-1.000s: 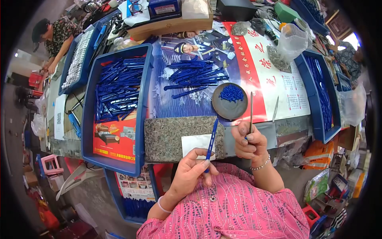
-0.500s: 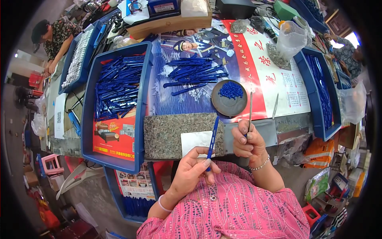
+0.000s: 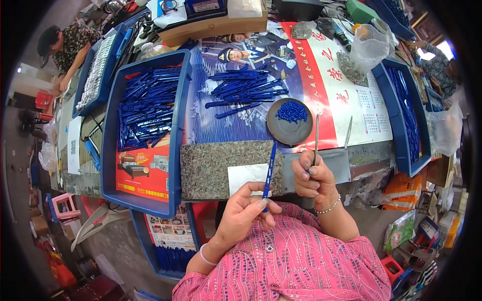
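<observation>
Strip [image 3: 269,171], blue and slotted, stands at the frame's lower centre, its lower end pinched by the left hand [image 3: 245,210], its long axis running almost straight up the picture with a slight rightward lean. To its right and apart from it, the right hand [image 3: 316,178] has its fingers folded round a metal tool [image 3: 317,138], nearly parallel; a tiny blue bit [image 3: 308,171] shows at those fingertips, below the dish [image 3: 289,134].

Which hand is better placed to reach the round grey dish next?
Probably the right hand, though holding a slender metal rod: it is nearer the dish than the left hand.
</observation>
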`<state>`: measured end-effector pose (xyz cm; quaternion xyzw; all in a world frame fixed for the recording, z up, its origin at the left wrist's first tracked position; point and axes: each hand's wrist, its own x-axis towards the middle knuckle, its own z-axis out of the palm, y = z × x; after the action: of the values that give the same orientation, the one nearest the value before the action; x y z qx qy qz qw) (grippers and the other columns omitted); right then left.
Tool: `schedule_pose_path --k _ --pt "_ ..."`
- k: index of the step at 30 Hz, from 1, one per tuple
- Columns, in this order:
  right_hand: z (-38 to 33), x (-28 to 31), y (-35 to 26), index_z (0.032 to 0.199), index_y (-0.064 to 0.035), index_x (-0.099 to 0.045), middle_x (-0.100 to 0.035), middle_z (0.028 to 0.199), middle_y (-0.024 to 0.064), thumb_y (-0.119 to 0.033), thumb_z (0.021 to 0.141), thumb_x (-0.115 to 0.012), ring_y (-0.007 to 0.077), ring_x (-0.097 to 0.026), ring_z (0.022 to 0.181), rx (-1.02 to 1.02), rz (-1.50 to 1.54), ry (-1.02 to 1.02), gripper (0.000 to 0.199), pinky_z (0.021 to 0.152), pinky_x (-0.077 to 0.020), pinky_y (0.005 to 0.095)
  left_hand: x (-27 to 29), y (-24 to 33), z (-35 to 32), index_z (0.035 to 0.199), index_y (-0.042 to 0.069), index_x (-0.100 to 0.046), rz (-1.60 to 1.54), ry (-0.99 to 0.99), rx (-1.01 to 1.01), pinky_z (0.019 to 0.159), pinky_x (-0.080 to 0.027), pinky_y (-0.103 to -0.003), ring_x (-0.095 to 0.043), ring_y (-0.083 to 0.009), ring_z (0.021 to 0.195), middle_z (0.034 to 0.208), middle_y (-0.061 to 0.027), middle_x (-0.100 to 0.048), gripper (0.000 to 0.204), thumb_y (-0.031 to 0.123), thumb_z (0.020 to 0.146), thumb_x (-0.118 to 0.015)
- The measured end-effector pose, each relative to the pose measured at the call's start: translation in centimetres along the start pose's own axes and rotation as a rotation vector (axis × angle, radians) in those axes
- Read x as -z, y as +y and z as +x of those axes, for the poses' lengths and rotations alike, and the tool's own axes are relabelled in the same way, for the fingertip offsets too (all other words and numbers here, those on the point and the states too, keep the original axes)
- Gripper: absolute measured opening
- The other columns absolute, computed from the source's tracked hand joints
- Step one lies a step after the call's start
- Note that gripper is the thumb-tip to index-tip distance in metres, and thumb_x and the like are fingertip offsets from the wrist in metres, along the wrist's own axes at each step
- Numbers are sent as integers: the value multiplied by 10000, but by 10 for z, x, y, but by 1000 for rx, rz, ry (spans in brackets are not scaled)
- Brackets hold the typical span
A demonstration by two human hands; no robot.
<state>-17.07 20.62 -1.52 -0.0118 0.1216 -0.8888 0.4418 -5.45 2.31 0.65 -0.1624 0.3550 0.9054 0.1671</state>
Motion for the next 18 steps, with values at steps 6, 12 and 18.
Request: schedule_pose_path --k 6,12,18 --pt "-3 -35 12 911 -3 -571 -587 773 60 21 811 -576 45 -452 486 -6 -791 324 102 415 -356 193 -1 1 3 1164 -39 -420 63 98 19 693 -553 -311 -660 -222 791 972 -201 -628 256 26 917 -441" --pt "-5 -32 34 910 -15 -544 -567 752 -1 46 792 -614 30 -499 641 123 -1436 298 150 551 -397 183 -1 -4 6 1127 -52 -447 127 125 -42 806 -529 -299 -636 -206 917 1052 -160 -608 212 2 923 -427" --pt "-1 -35 40 892 -11 -538 -561 727 3 32 783 -634 37 -452 601 201 -1658 266 152 535 -386 197 1 -10 7 1117 -62 -457 172 132 -110 838 -509 -271 -619 -173 951 1054 -136 -606 206 -22 919 -417"
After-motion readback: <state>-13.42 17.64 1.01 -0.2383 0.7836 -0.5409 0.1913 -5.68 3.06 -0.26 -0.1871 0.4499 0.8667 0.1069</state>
